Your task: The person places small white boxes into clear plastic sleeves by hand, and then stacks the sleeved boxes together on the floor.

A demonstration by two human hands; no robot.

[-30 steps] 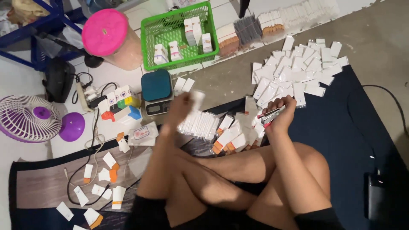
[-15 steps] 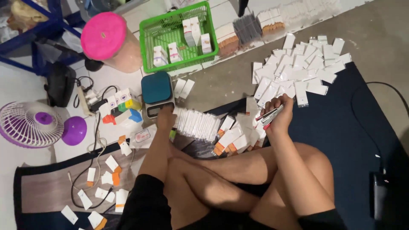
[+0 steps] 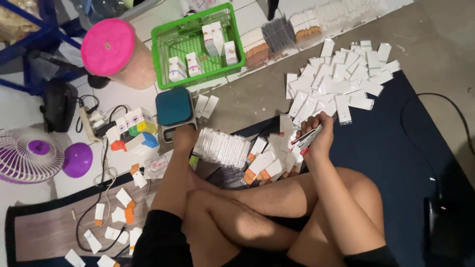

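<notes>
Right hand is pinching one slim white-and-red pen-like item. Left hand, finger state indeterminable, is resting against one teal-topped square scale; one green plastic basket beyond.

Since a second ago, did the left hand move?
Yes. The left hand came down from up above the row of white packets and now rests at the front edge of the teal scale, to the packets' left.
</notes>
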